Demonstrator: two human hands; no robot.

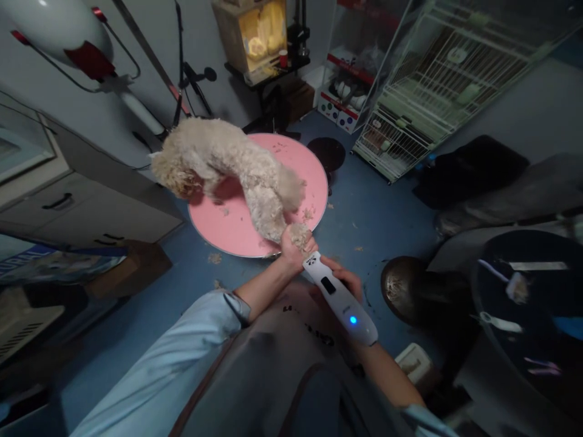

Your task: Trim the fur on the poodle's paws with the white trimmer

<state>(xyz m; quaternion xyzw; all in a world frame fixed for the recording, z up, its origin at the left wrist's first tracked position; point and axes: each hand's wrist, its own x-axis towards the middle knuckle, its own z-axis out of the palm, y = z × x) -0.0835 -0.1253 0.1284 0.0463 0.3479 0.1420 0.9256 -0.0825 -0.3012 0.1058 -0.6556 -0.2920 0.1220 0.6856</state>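
Note:
A curly cream dog (pixel 228 152) stands on a round pink table (pixel 223 227), its head at the left. My left hand (pixel 291 249) is closed around one of its paws (pixel 299 235) at the table's near edge. In my right hand (pixel 348 279) is a white clipper (pixel 339 297) with a lit blue light. The clipper's front end is close to the held paw; whether it touches is hard to tell. Tufts of cut fur (pixel 308 213) lie on the pink surface.
A white dryer (pixel 59 30) hangs on its arm at upper left. Wire cages (pixel 410 121) stand at upper right. A dark round stool (pixel 327 153) is behind the table. On the right, a dark round tabletop (pixel 537 303) holds small tools. Fur clumps lie on the blue floor.

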